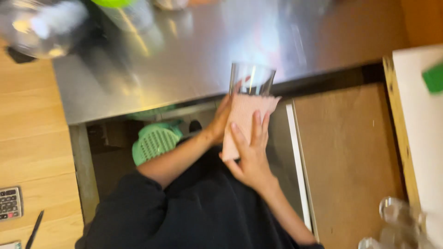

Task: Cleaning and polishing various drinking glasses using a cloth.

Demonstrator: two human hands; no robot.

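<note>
Wooden desk on far left carries a calculator and a dark pen near its lower edge. Steel counter spans the top of view, blurred shiny vessels at its upper-left corner. Below the counter edge, a green perforated basket sits in the shadowed recess. Left hand is curled around the far side of a clear glass, fingers mostly hidden behind a pink cloth. Right hand lies flat against the cloth, fingers together, pressing it to the glass. Glass is held upright just below the counter edge. Brown board at right; white surface beyond.
</note>
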